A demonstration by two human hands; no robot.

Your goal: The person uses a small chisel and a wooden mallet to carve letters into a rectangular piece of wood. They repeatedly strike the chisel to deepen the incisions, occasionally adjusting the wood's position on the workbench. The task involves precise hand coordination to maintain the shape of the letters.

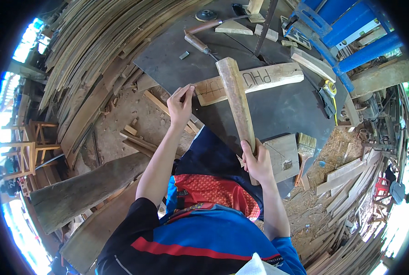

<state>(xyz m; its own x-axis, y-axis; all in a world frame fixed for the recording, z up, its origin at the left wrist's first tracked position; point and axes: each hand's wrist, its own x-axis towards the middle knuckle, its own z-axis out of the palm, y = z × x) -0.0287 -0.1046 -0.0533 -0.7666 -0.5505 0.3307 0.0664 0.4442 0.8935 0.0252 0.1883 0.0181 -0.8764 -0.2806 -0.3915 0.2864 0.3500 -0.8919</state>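
My right hand point(258, 164) is wrapped round the lower end of a long squared wooden stick point(235, 94). The stick slants up and away from me, its far end passing over a pale wooden board point(275, 79) with dark handwritten marks. That board lies on the dark table point(167, 64). My left hand point(180, 107) is at the board's left end by the table edge, thumb and fingers pinched together. Whether anything small is between those fingertips is too fine to make out. Beside my right hand lies a squarish wooden block point(282, 156), next to a paintbrush point(306, 143).
Wooden-handled tools point(197, 42) and wood offcuts point(233, 27) lie toward the table's far side. An upright saw blade point(265, 30) rises there, near a blue machine frame point(369, 55). A yellow tape measure point(329, 88) is at the right. Stacked planks point(89, 41) fill the far left.
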